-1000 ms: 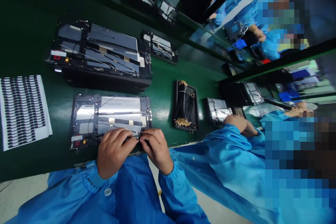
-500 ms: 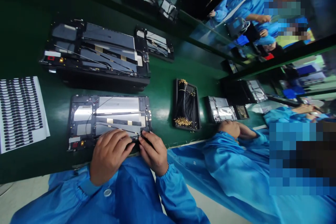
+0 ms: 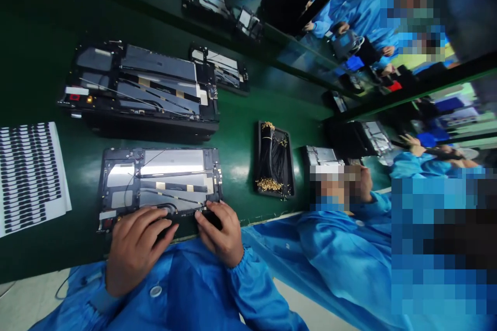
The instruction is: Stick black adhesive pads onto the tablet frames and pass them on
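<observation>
An opened tablet chassis with silver plates and thin cables lies on the green belt in front of me. My left hand rests on its near edge, fingers extended and pressing down on the lower left part. My right hand sits at the near right corner, fingers curled and pressed onto the frame edge; what is under the fingertips is hidden. Both arms wear blue sleeves.
A stack of similar open tablets lies behind. A white sheet of black stickers is at the left. A black tray of gold-tipped cables stands to the right. A co-worker in blue sits at my right; more tablets lie further back.
My left hand slid leftward along the tablet's near edge, away from my right hand; the two hands were touching fingertip to fingertip before. The view shifted slightly down.
</observation>
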`<act>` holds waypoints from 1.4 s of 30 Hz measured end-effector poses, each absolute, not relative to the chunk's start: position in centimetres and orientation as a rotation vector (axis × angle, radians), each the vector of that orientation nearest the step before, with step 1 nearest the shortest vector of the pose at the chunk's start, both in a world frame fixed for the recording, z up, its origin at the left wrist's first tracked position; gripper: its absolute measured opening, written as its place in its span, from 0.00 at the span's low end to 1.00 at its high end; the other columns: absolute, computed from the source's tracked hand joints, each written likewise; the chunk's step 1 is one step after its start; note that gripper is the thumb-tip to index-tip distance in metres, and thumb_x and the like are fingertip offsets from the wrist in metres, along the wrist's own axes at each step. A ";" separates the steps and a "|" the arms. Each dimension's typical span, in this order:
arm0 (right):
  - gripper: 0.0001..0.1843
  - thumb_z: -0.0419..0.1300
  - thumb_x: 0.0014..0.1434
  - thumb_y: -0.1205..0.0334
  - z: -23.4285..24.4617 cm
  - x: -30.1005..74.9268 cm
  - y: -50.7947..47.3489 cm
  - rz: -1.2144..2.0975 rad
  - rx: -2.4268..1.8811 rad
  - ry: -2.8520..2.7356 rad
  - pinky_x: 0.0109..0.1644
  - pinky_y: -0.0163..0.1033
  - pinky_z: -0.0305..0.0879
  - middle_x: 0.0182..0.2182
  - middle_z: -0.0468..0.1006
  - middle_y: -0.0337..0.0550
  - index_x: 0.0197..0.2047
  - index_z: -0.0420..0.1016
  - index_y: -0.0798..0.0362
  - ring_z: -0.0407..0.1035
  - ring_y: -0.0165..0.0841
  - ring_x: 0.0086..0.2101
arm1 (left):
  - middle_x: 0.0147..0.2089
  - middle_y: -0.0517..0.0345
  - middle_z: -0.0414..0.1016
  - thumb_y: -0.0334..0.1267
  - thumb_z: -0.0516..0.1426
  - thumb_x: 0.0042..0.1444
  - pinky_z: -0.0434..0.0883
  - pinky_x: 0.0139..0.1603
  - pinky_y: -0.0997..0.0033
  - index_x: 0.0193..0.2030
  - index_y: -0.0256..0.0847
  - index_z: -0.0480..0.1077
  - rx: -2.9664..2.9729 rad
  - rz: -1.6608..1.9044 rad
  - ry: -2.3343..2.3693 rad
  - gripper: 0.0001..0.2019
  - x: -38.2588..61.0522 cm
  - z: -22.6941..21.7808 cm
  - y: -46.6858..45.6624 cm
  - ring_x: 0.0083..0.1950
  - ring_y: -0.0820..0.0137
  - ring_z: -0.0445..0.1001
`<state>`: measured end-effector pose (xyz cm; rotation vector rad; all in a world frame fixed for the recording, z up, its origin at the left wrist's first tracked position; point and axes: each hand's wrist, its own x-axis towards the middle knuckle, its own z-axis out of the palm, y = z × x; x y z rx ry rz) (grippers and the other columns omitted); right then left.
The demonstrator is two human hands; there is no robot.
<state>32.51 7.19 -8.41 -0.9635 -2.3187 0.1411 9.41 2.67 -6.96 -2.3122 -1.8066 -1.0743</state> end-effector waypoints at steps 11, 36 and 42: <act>0.25 0.58 0.66 0.67 -7.9 32.3 7.4 0.255 -1.042 -2.108 0.58 0.57 0.73 0.52 0.75 0.52 0.65 0.68 0.47 0.72 0.41 0.54 | 0.44 0.53 0.81 0.36 0.64 0.60 0.70 0.50 0.57 0.43 0.43 0.74 -2.285 -1.098 -1.679 0.06 8.5 -6.8 2.5 0.47 0.60 0.78; 0.21 0.49 0.73 0.61 -8.5 31.7 8.9 0.425 -1.535 -1.905 0.68 0.57 0.57 0.66 0.68 0.49 0.64 0.72 0.48 0.59 0.43 0.65 | 0.73 0.52 0.60 0.58 0.49 0.65 0.55 0.75 0.36 0.74 0.47 0.55 -1.826 -1.052 -2.567 0.34 3.4 -7.7 0.5 0.73 0.49 0.60; 0.21 0.48 0.73 0.58 -7.8 31.7 7.3 0.667 -1.474 -1.752 0.66 0.55 0.61 0.62 0.72 0.49 0.64 0.72 0.47 0.62 0.42 0.63 | 0.72 0.55 0.63 0.50 0.51 0.67 0.51 0.77 0.44 0.73 0.49 0.57 -1.789 -1.193 -2.494 0.29 4.6 -6.4 -0.2 0.73 0.55 0.60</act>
